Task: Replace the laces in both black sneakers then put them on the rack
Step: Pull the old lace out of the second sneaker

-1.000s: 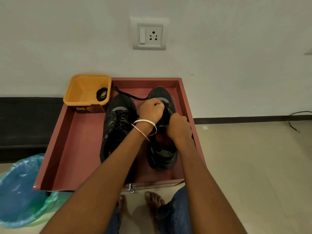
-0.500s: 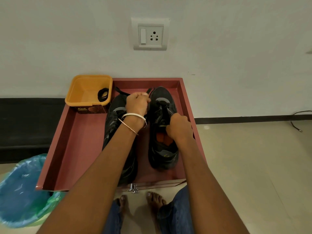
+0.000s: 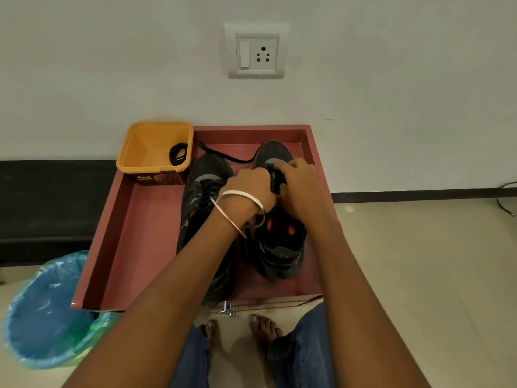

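Two black sneakers stand side by side, toes toward the wall, in a red-brown drawer-like tray (image 3: pixel 134 233). The left sneaker (image 3: pixel 202 200) is laced. Over the front of the right sneaker (image 3: pixel 279 247), whose orange insole shows, both hands meet. My left hand (image 3: pixel 249 189), with bangles on the wrist, and my right hand (image 3: pixel 300 186) are closed on a black lace (image 3: pixel 275 179) at the eyelets. A loose end of black lace (image 3: pixel 223 155) trails across the tray floor behind the shoes toward the orange tub.
An orange tub (image 3: pixel 145 152) at the tray's back left corner holds a coiled black lace (image 3: pixel 178 154). A bin with a blue liner (image 3: pixel 44 312) stands at the front left. A wall socket (image 3: pixel 256 51) is above. My bare feet (image 3: pixel 240 329) are below the tray's front handle.
My left hand moved right, back onto the right sneaker. My right hand moved up from the shoe's opening to its front, so both hands now meet on the lace.
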A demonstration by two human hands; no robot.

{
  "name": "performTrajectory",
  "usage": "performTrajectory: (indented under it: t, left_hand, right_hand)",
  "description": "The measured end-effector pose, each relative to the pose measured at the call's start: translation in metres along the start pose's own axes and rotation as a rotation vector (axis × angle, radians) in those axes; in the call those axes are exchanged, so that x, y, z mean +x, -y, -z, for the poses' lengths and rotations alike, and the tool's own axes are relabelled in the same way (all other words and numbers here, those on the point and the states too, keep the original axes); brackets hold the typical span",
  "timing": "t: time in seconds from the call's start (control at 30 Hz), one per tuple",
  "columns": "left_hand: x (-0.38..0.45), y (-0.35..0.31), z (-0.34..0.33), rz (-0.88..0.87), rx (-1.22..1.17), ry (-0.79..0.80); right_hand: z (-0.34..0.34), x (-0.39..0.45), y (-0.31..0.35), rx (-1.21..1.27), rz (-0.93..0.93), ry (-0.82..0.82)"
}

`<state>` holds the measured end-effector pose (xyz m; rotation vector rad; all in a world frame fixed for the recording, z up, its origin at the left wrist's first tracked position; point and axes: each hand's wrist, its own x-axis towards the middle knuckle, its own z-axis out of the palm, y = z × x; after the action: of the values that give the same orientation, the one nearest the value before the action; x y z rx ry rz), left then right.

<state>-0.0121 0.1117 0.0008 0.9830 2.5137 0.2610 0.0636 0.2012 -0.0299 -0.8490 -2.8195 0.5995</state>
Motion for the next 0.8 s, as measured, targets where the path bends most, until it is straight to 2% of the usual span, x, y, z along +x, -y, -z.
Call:
performTrajectory:
  t: [0.1, 0.23, 0.47, 0.67, 0.7, 0.8]
  left_hand:
    - [-0.001, 0.001, -0.017, 0.011, -0.012, 0.077]
    - [-0.001, 0.003, -0.029, 0.079, -0.195, -0.034]
    - [-0.003, -0.003, -0.048, 0.181, -0.254, -0.123]
    - [-0.002, -0.002, -0.050, 0.197, -0.277, -0.137]
    - [-0.002, -0.003, -0.050, 0.194, -0.271, -0.132]
    - [-0.001, -0.003, -0.051, 0.180, -0.241, -0.131]
  right_hand:
    - [-0.005, 0.007, 0.001, -0.087, -0.012, -0.011]
    - [-0.011, 0.014, 0.004, -0.143, -0.056, -0.067]
    - [-0.022, 0.019, 0.010, -0.233, -0.072, -0.240]
    - [-0.026, 0.018, 0.009, -0.048, -0.123, -0.328]
    - [-0.024, 0.017, 0.008, 0.029, -0.185, -0.359]
    - [-0.014, 0.018, -0.001, 0.470, -0.547, -0.440]
